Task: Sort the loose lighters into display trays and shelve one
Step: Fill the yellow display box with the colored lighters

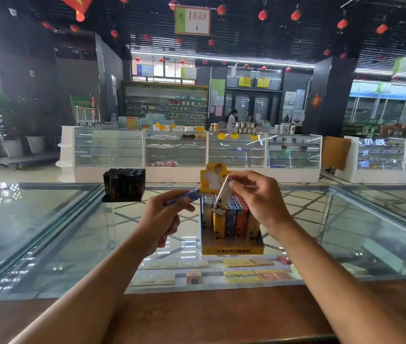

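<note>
Pinched between the right hand's thumb and fingers, one white lighter hangs tilted, its lower end touching the rows of upright lighters in the yellow display tray. Five lighters fill the tray's front row: white, yellow, blue, orange and tan. Left hand closes on a blue lighter pointing toward the tray, with something red tucked lower in the palm. One black tray of dark lighters stands well apart to the left on the glass counter.
</note>
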Motion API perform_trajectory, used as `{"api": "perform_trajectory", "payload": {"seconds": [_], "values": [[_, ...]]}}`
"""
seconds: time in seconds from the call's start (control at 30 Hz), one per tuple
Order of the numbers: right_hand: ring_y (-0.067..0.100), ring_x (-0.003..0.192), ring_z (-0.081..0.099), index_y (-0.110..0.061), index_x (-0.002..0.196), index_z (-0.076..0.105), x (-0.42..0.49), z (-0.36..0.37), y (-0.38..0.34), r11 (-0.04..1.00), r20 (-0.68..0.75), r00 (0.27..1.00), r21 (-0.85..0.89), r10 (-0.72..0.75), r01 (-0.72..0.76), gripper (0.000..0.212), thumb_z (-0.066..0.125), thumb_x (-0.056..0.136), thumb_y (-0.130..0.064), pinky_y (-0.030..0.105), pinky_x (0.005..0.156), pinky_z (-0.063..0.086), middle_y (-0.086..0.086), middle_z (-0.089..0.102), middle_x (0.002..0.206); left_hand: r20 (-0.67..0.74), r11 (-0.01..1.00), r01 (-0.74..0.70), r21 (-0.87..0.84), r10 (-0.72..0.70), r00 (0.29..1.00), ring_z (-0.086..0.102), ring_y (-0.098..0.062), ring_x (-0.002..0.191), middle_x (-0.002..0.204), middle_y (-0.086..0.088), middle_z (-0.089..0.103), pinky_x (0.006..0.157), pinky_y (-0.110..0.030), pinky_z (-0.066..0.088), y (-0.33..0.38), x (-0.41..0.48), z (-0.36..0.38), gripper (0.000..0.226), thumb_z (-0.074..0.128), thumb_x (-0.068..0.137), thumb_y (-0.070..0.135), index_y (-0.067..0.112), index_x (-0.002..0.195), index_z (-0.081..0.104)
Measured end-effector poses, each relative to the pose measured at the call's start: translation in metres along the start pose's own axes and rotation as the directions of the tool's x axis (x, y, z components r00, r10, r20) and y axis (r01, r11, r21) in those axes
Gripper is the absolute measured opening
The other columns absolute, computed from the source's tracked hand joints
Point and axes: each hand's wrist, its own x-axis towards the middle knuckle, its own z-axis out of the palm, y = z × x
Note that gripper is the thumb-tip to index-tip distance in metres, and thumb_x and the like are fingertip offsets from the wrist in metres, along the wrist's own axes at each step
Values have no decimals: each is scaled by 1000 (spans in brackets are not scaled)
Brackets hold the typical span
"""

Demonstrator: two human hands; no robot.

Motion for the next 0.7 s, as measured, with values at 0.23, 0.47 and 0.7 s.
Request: {"api": "perform_trajectory", "payload": {"seconds": [0.23, 0.47, 0.7], "values": [[1, 91, 67, -19, 104, 78, 6, 38, 0, 951, 62, 990, -277, -126, 138, 13, 73, 91, -19, 11, 82, 50, -7, 76, 100, -95, 1000, 25, -3, -25, 995, 40, -17, 45, 87, -13, 74, 41, -20, 32, -7, 7, -5, 15, 61, 102, 14, 3, 110, 66], [15, 94, 57, -23, 107, 78, -9, 55, 11, 725, 27, 968, -658, -248, 204, 23, 76, 87, -35, 34, 78, 47, -4, 76, 100, -52, 996, 80, -40, -82, 995, 39, -16, 42, 76, -13, 69, 44, -21, 29, -7, 7, 0, 20, 52, 106, 17, -1, 105, 60], [17, 90, 56, -24, 102, 78, -14, 55, 18, 630, 83, 955, -735, -285, 252, 26, 61, 92, -42, 40, 78, 48, -6, 72, 96, -59, 992, 108, -60, -111, 992, 39, -17, 46, 74, -10, 65, 46, -23, 30, -4, 6, -1, 20, 51, 107, 18, 0, 107, 60]]}}
